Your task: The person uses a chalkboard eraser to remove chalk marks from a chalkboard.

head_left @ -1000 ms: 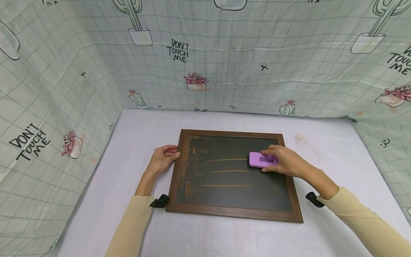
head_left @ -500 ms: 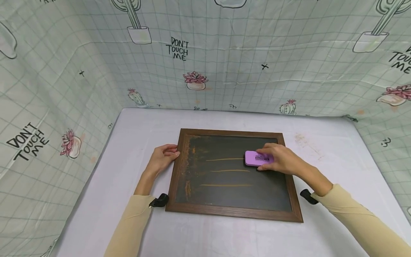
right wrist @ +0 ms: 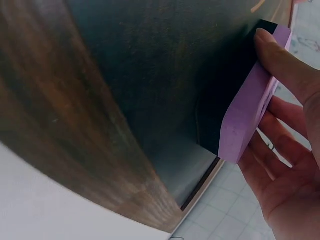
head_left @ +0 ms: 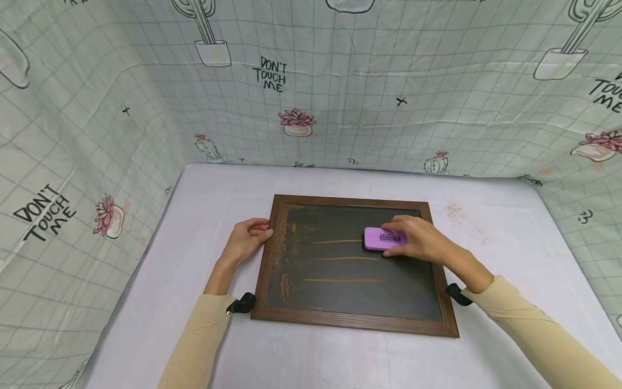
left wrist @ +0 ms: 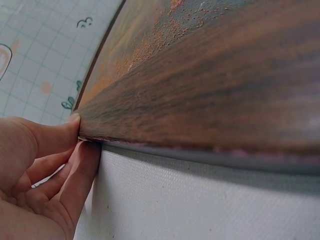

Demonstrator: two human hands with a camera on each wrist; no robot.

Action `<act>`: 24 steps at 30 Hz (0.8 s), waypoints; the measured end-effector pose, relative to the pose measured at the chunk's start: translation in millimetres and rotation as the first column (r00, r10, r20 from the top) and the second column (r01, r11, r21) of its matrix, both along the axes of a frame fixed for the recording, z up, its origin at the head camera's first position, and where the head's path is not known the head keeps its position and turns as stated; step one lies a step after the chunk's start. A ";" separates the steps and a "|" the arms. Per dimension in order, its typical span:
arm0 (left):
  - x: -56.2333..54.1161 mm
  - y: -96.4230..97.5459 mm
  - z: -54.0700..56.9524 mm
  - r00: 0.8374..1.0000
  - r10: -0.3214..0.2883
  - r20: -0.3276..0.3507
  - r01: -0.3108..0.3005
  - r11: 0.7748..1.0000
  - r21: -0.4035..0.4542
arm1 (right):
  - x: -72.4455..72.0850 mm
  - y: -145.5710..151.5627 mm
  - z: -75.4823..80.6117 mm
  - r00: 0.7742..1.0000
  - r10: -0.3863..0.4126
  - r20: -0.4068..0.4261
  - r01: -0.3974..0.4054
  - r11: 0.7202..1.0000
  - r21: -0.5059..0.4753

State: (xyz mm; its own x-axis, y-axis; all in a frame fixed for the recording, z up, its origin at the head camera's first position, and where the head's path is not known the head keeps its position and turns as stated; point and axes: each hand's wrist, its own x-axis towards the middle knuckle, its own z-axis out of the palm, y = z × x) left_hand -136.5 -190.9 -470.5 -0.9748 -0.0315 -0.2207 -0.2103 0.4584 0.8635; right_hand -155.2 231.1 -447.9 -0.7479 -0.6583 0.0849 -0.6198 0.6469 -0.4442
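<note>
A chalkboard (head_left: pixel 340 300) with a brown wooden frame lies on the white table. Three thin orange chalk lines cross its middle, and orange smears mark its left side. My right hand (head_left: pixel 423 237) grips a purple magnetic board eraser (head_left: pixel 376 238) by its sides, over the right end of the top line. In the right wrist view, the eraser (right wrist: pixel 250 105) has its black felt side towards the board and the thumb along one edge. At the board's left edge, my left hand (head_left: pixel 245 240) pinches the frame (left wrist: pixel 175 95) between thumb and fingers.
The white table (head_left: pixel 355 362) bears a faint orange smudge (head_left: pixel 466 219) right of the board. A grid-patterned cloth (head_left: pixel 350 81) with cactus drawings walls the back and sides. Black wrist cameras show at both cuffs.
My right hand has slid the eraser leftwards along the top chalk line, and the visible line is shorter at its right end. The left hand and board stay in place.
</note>
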 end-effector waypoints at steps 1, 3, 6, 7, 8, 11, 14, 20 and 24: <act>0.2 -0.1 0.2 1.000 0.000 0.001 0.000 1.000 0.002 | -0.7 -1.2 -0.4 1.000 0.000 -0.003 0.000 1.000 0.001; 0.4 -0.6 0.1 1.000 0.001 0.001 -0.001 1.000 0.003 | -1.8 -3.8 -0.8 1.000 0.001 -0.010 -0.001 1.000 0.002; 0.5 -1.2 -0.6 1.000 -0.001 -0.003 0.001 1.000 0.002 | -3.2 -7.6 -0.9 1.000 0.002 -0.020 -0.002 1.000 0.006; 0.5 -1.2 -0.4 1.000 0.001 -0.004 -0.001 1.000 0.001 | -3.6 -9.0 -0.9 1.000 0.003 -0.019 -0.003 1.000 0.007; 0.6 -1.2 -0.3 1.000 0.003 -0.004 -0.003 1.000 -0.002 | -4.0 -10.4 -0.8 1.000 0.005 -0.018 -0.005 1.000 0.008; 0.9 -0.6 0.3 1.000 0.010 0.001 -0.010 1.000 0.004 | -5.0 -14.3 -0.1 1.000 0.013 -0.007 -0.013 1.000 0.005; 1.3 0.1 0.7 1.000 0.005 -0.002 -0.005 1.000 0.012 | -6.4 -17.7 0.9 1.000 0.017 0.002 -0.017 1.000 0.007; 0.2 0.6 -1.2 1.000 -0.001 -0.011 0.001 1.000 0.017 | -9.8 -24.1 2.5 1.000 0.027 0.008 -0.027 1.000 0.014; -0.1 0.0 -1.9 1.000 -0.001 -0.014 0.001 1.000 0.010 | -10.7 -28.2 2.3 0.999 0.033 0.011 -0.034 0.999 0.021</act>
State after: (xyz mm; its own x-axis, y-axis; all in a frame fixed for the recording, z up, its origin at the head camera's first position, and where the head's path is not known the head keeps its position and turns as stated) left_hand -136.6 -190.9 -472.3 -0.9778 -0.0285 -0.2075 -0.1979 0.4501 0.8708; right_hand -165.9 202.8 -445.6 -0.7262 -0.6846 0.0625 -0.6365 0.6353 -0.4373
